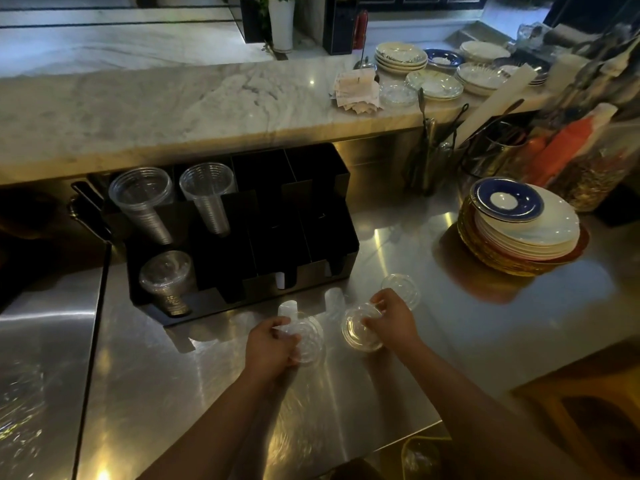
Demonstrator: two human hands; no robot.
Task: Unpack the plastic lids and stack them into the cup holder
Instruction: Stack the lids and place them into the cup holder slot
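Observation:
A black cup holder stands on the steel counter with two stacks of clear cups in its upper slots and a stack of clear lids in its lower left slot. My left hand grips a small stack of clear plastic lids just above the counter. My right hand holds another clear lid stack beside it. One more clear lid lies on the counter behind my right hand. Thin clear wrapping sits between the hands and the holder.
A pile of plates with a blue saucer on top stands at the right. Utensil tubs and orange bottles lie behind it. The marble shelf overhangs the holder and carries more dishes and paper slips.

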